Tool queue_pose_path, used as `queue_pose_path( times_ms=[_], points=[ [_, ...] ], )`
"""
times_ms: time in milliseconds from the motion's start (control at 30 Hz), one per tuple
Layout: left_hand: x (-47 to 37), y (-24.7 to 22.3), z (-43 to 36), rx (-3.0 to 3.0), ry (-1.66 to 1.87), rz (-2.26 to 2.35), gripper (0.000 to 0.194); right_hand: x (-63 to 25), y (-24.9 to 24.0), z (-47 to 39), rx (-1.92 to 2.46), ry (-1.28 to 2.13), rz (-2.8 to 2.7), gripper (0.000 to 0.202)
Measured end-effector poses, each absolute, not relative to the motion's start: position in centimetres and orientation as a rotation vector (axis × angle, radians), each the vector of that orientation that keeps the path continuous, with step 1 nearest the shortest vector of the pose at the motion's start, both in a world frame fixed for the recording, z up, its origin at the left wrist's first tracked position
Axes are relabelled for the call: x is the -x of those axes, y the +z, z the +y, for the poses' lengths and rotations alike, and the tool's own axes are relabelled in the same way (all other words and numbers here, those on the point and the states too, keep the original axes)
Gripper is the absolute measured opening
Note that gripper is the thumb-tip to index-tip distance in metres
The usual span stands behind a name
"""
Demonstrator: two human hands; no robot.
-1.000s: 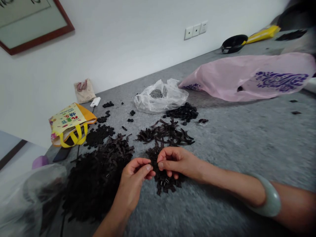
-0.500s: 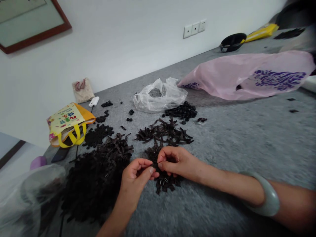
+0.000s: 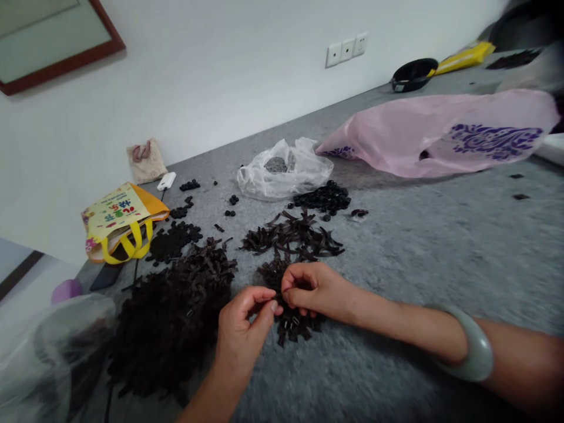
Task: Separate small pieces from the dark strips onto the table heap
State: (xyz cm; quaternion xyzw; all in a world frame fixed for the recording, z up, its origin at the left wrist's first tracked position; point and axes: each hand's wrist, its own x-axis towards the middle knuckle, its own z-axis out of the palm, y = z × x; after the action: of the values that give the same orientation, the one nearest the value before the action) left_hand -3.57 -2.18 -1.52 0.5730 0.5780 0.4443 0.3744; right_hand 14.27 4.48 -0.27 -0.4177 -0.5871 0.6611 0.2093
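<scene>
My left hand [image 3: 249, 314] and my right hand [image 3: 315, 288] meet fingertip to fingertip above a small pile of black strip pieces with shiny bits [image 3: 297, 329]. Both are closed in a pinch; whatever sits between the fingertips is dark and too small to name. A light green bangle [image 3: 478, 346] circles my right forearm. Just beyond the hands lies a heap of loose black strips [image 3: 293, 235]. To the left of my left hand spreads a much larger mound of black strip pieces [image 3: 171, 329].
Round black pieces [image 3: 326, 198] lie before a clear plastic bag [image 3: 264, 179]; more black discs [image 3: 174, 241] sit near a yellow-handled bag [image 3: 117, 217]. A pink bag [image 3: 396, 135] stretches along the right. Farther back stands a black bowl [image 3: 414, 75]. Clear plastic [image 3: 26, 352] fills the lower left.
My left hand's fingers have shifted slightly, its thumb and forefinger still close to the right fingertips. My right hand keeps its pinch in nearly the same place.
</scene>
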Motion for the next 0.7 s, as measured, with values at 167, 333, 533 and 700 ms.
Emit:
queue_pose_path(
  times_ms=[167, 333, 533, 700],
  points=[
    [3.42, -1.45, -2.21, -1.566, 1.111, 1.483, 0.009, -14.15, -0.01, 4.41, 1.213, 1.917, -1.594, 0.006],
    [3.43, -1.47, -2.26, -1.592, 1.109, 1.481, 0.01, -14.1, -0.03, 4.43, 1.216, 1.907, -1.604, 0.008],
    [3.39, -1.42, -2.51, -1.72, 1.09, 1.507, 0.011, -14.09, -0.39, 4.29, 1.184, 1.912, -1.615, 0.007],
    [3.46, -1.1, -2.32, -1.332, 1.088, 1.382, 0.009, -14.28, -0.69, 4.56, 1.06, 2.027, -1.572, 0.018]
  ],
)
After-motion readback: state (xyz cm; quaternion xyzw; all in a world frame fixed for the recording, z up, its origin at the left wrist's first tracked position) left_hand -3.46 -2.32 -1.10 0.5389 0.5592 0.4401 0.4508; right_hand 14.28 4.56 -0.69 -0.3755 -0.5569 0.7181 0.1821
